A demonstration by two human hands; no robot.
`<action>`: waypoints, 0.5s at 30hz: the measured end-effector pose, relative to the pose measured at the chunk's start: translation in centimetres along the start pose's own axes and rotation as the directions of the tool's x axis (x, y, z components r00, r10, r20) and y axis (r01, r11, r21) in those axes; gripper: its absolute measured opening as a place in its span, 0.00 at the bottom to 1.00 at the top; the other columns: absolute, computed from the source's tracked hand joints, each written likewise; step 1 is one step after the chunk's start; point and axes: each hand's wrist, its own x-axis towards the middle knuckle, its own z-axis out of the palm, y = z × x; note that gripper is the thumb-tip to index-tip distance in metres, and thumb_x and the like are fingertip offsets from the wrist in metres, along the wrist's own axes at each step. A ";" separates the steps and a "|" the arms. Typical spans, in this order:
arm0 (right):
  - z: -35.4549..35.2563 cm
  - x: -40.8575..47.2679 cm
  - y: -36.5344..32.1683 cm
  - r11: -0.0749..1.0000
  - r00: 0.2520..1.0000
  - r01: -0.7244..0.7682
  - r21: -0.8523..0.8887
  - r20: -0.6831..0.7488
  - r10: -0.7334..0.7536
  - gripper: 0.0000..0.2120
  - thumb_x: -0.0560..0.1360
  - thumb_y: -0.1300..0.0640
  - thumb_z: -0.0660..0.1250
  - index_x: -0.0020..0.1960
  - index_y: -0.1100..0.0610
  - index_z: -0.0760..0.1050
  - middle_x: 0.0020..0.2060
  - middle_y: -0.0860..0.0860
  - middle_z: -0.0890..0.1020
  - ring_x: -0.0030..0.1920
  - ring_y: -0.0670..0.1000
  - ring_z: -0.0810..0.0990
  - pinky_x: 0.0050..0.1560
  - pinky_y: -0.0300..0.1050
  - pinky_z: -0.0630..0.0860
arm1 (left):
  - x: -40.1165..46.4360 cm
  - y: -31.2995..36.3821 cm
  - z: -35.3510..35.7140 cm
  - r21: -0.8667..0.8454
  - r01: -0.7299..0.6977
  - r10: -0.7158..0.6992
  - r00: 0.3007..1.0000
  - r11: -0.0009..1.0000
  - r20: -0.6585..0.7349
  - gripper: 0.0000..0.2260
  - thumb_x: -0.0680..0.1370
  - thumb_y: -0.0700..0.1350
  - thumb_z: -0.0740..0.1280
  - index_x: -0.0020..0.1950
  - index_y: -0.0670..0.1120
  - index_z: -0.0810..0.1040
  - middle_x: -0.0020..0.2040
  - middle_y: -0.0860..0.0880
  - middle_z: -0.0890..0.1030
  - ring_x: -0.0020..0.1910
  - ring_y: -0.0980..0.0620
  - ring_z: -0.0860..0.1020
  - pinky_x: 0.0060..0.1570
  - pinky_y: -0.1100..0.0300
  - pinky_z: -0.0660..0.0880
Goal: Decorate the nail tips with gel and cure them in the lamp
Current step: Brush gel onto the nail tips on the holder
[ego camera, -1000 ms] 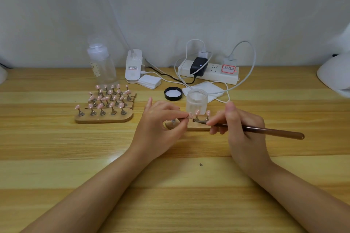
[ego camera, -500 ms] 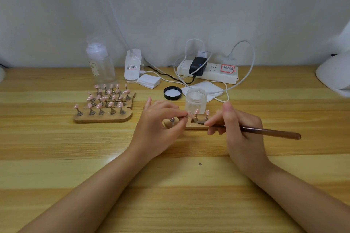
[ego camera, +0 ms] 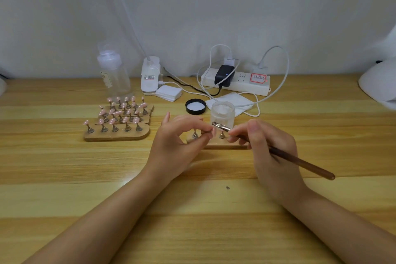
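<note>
Left hand [ego camera: 177, 141] pinched a nail tip [ego camera: 213, 133] over the near stand [ego camera: 222, 144], thumb and forefinger closed on it. Right hand [ego camera: 272, 148] gripped the brush [ego camera: 276, 152], bristle end at the tip, handle angled out right. Open gel jar [ego camera: 222, 114] just behind the stand, black lid [ego camera: 195, 106] beside it. Stands of pink tips [ego camera: 120, 118] sat left on the counter [ego camera: 192, 210]. Lamp [ego camera: 379, 83] at far right edge.

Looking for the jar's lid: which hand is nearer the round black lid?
Left. The left hand lies just in front of the round black lid; the right hand is farther off, rightward, holding a brown-handled brush.
</note>
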 end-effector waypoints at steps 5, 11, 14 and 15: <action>0.0 -0.1 -0.1 1.000 1.000 -0.025 -0.002 0.010 0.025 0.17 0.78 0.51 0.54 0.40 0.54 0.79 0.33 0.48 0.81 0.38 0.47 0.80 0.42 0.39 0.74 | 0.1 0.0 -0.1 0.007 0.026 -0.026 0.999 1.000 -0.026 0.11 0.68 0.41 0.73 0.40 0.57 0.79 0.41 0.60 0.81 0.51 0.67 0.75 0.68 0.61 0.50; 0.1 -0.4 -0.1 0.992 0.998 -0.060 0.108 0.029 0.057 0.18 0.77 0.51 0.55 0.36 0.54 0.79 0.29 0.50 0.80 0.32 0.43 0.79 0.37 0.31 0.71 | 0.1 0.0 0.0 0.019 0.045 -0.044 0.998 0.999 -0.043 0.10 0.68 0.41 0.73 0.39 0.57 0.79 0.38 0.60 0.80 0.48 0.65 0.76 0.67 0.60 0.51; 0.1 -0.4 -0.2 0.987 0.999 -0.049 0.155 -0.006 0.050 0.18 0.77 0.51 0.55 0.36 0.54 0.79 0.28 0.50 0.80 0.31 0.43 0.78 0.35 0.32 0.72 | 0.1 0.0 -0.1 0.015 0.046 -0.046 0.998 0.999 -0.042 0.08 0.69 0.42 0.73 0.39 0.56 0.79 0.38 0.59 0.80 0.47 0.63 0.77 0.66 0.69 0.49; 0.1 -0.3 -0.3 0.986 0.998 -0.047 0.161 -0.022 0.051 0.17 0.77 0.51 0.56 0.37 0.54 0.79 0.29 0.50 0.80 0.31 0.42 0.78 0.36 0.31 0.71 | 0.1 0.0 -0.1 0.012 0.047 -0.046 0.998 0.999 -0.037 0.08 0.69 0.43 0.73 0.39 0.56 0.79 0.39 0.59 0.80 0.47 0.63 0.77 0.65 0.70 0.48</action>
